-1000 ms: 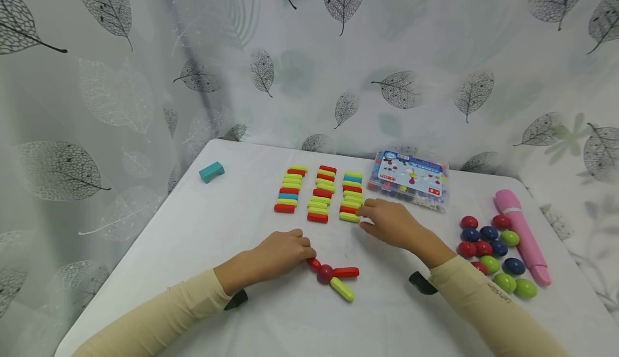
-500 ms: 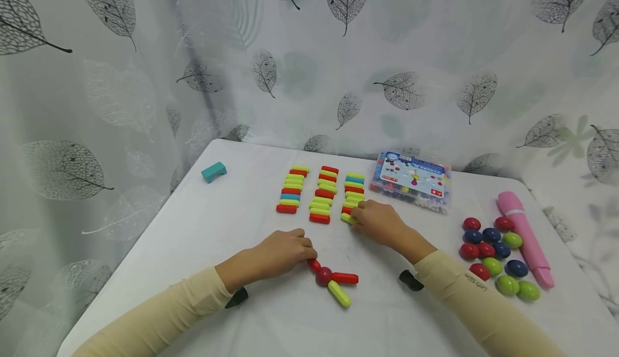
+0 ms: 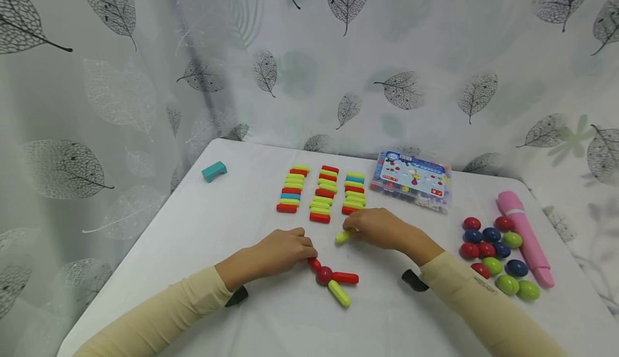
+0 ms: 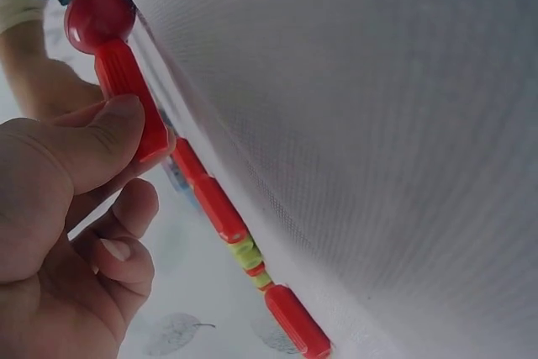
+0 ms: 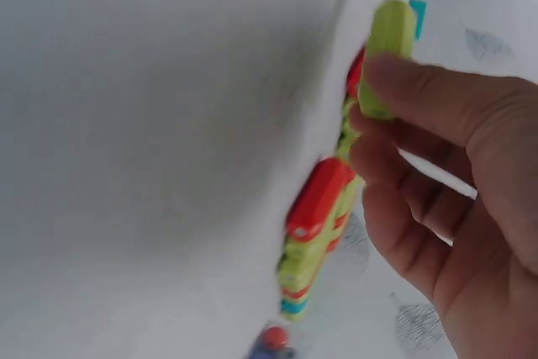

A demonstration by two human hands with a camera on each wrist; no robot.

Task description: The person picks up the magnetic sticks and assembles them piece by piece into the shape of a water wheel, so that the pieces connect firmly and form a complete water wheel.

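My left hand point(image 3: 273, 253) pinches one red stick point(image 4: 132, 94) between thumb and fingers. That stick joins a dark red ball point(image 3: 324, 276), from which another red stick point(image 3: 345, 278) and a yellow-green stick point(image 3: 339, 294) also extend. Up and to the right, my right hand point(image 3: 379, 229) pinches a loose yellow-green stick point(image 5: 392, 35); its far end sticks out beyond the thumb. Just behind this hand lie three columns of red, yellow-green and blue sticks, the nearest being the right column point(image 3: 354, 193).
A clear box with a printed label point(image 3: 412, 174) lies at the back right. Several red, blue and green egg-shaped balls point(image 3: 491, 265) sit at the right beside a pink roll point(image 3: 524, 238). A teal block point(image 3: 214, 171) rests near the left edge of the white table point(image 3: 232, 201).
My right hand took the front yellow-green stick from the right column and drew it toward me, away from the row. The left hand keeps its hold on the red stick.
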